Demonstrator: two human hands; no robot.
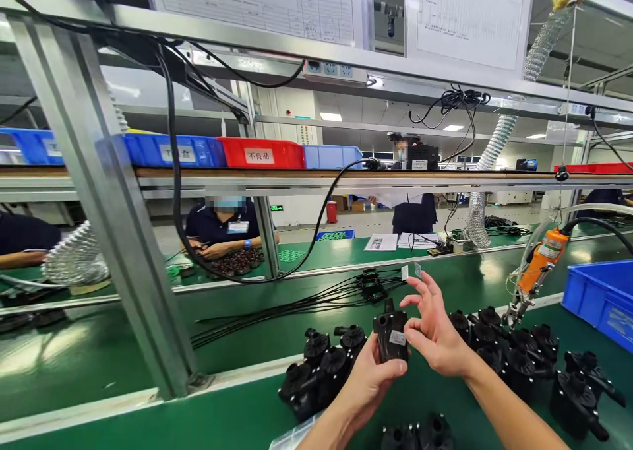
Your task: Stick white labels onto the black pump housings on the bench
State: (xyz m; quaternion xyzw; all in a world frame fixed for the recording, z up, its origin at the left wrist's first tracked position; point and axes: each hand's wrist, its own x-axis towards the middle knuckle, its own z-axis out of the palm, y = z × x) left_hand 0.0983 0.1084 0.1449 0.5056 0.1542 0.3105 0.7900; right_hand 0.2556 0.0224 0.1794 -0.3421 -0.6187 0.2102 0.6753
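Black unit held in the left hand, label facing up toward us.
We find the left hand [368,379] closed around the black unit [384,350], raised above the green bench [237,414] between two groups of similar units [332,364]. We note the right hand [438,339] with fingers spread, thumb at the edge of the white label [397,338]; we cannot tell whether it touches. An orange tool [548,252] hangs at right.
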